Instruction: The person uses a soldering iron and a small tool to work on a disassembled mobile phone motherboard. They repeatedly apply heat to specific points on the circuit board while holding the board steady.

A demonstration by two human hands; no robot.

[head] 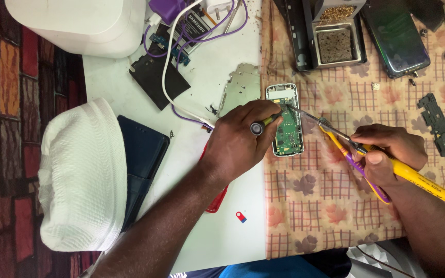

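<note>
An opened small phone (287, 119) with a green circuit board lies on the checked cloth (315, 206). My left hand (240, 139) rests on its left side and grips a thin tool with a round dark end (256, 128), its tip on the board. My right hand (384, 152) grips a yellow-handled soldering iron (418, 177), whose metal tip (294, 109) touches the upper part of the board. A purple and yellow pen-like tool (359, 170) lies under my right hand.
A soldering stand with brass wool (336, 31) and a dark phone (395, 36) sit at the back. Black plastic parts (437, 123) lie right. Left are a metal phone frame (240, 87), white and purple cables (181, 46), a navy case (142, 159), and a white cap (81, 175).
</note>
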